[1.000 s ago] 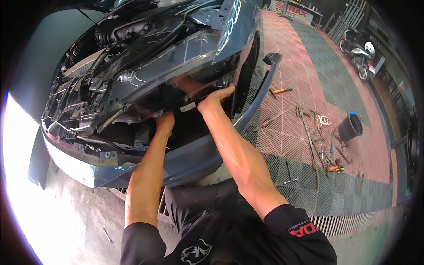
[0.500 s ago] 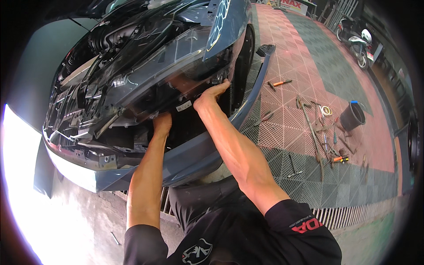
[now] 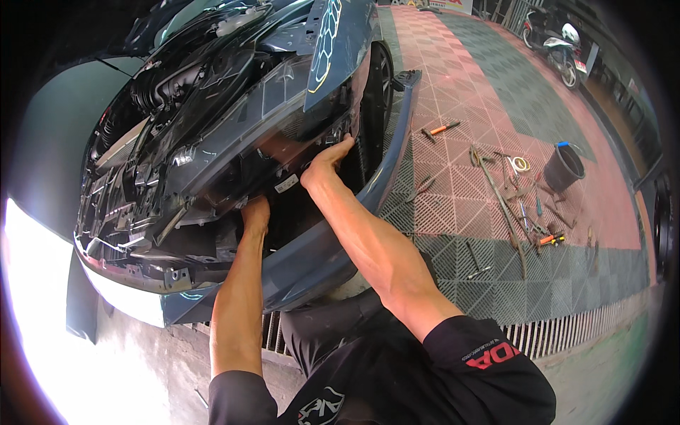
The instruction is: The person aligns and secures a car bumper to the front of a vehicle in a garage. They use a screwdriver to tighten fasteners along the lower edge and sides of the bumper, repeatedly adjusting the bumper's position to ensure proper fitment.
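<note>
A large clear-lensed headlight [image 3: 283, 131] sits at the corner of a dark blue-grey car, below the fender [image 3: 347, 35]. My right hand [image 3: 328, 161] is at its outer lower edge, turned palm up, with most fingers hidden behind it; it seems to grip the headlight there. Under the inner part of the headlight is my left hand [image 3: 256, 214], whose fingers vanish into the dark gap. Between the hands a small white label [image 3: 287, 183] shows. The bumper cover [image 3: 304, 273] stands away from the body, and both my forearms reach over it.
The engine bay [image 3: 166, 81] lies uncovered at the left. On the tiled floor at the right are a hammer [image 3: 440, 131], pliers [image 3: 422, 188], a long bar [image 3: 499, 202], a tape roll [image 3: 520, 164], several other hand tools and a black bucket [image 3: 564, 168]. A motorbike [image 3: 563, 53] stands farther back.
The view has shifted slightly, so the car sits a little lower and the floor tools farther left. Both hands keep nearly the same places against the headlight.
</note>
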`<state>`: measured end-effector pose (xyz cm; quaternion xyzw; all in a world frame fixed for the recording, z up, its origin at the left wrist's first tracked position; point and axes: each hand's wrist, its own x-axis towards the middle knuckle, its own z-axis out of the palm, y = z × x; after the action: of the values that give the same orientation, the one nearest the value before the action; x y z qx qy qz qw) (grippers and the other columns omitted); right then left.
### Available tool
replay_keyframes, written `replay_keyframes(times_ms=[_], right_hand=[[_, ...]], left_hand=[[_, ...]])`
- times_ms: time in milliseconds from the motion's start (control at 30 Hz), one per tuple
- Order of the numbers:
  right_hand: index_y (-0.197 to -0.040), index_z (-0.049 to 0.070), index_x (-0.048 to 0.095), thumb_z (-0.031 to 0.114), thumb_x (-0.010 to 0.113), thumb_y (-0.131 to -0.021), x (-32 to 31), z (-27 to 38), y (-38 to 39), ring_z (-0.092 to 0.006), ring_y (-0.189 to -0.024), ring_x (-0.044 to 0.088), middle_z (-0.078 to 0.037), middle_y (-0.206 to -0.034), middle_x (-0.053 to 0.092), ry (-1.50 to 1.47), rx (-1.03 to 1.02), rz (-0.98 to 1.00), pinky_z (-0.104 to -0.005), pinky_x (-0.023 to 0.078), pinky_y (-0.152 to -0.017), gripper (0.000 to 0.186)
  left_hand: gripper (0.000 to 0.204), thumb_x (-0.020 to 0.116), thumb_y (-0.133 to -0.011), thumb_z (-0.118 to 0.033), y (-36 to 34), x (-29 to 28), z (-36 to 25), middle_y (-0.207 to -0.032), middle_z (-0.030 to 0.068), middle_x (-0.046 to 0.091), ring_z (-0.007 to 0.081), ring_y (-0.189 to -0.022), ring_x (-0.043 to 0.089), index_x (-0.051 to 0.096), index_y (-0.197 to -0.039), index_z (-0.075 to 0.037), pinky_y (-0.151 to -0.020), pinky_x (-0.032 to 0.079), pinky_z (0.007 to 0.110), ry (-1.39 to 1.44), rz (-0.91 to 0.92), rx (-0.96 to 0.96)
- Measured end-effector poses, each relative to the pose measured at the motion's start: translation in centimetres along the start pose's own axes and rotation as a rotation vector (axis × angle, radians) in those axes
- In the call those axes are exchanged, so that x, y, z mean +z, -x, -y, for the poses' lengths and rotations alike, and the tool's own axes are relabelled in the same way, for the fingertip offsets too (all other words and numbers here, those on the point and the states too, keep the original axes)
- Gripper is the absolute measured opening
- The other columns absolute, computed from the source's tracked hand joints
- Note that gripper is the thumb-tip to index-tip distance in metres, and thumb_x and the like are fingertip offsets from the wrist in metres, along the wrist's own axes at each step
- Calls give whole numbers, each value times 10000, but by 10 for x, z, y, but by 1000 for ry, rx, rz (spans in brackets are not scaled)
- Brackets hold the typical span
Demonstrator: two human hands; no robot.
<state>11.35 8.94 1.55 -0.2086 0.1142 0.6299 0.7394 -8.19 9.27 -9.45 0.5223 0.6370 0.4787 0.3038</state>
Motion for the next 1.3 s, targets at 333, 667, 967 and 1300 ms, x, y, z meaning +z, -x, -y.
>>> replay_keyframes(times_ms=[333, 667, 967, 1300], right_hand=[[-1619, 111, 319, 798, 379, -914, -6, -17, -4, -307, -1426, 443, -113, -1642, 348, -56, -27, 48, -501, 366, -1185, 986], [-1635, 258, 287, 789, 333, -936, -17, -11, -22, -258, -1481, 361, -23, -1696, 254, 49, -77, -139, -440, 291, -1224, 879], [-1595, 191, 362, 771, 410, -888, -3, -28, -23, -236, -1422, 413, -15, -1644, 350, 9, 30, -172, -405, 314, -1191, 915], [-1582, 143, 397, 760, 415, -913, -6, -7, -4, -277, -1400, 450, -91, -1621, 375, -46, -46, -155, -462, 372, -1165, 910]], left_hand=[[452, 486, -988, -191, -44, -23, 69, -1450, 209, 584, 336, -1349, 542, 586, -1383, 3, -1079, 418, 400, -372, -42, 39], [485, 396, -1031, -154, -3, 7, -9, -1552, 233, 472, 373, -1441, 447, 498, -1473, 17, -1197, 350, 433, -800, 182, -12], [384, 461, -960, -81, -59, -43, 62, -1349, 272, 624, 367, -1270, 610, 639, -1278, 38, -1063, 483, 454, -1184, 219, 360], [365, 601, -955, -96, 10, 5, -6, -1221, 101, 656, 215, -967, 676, 620, -1312, -22, -847, 563, 389, 341, -20, -102]])
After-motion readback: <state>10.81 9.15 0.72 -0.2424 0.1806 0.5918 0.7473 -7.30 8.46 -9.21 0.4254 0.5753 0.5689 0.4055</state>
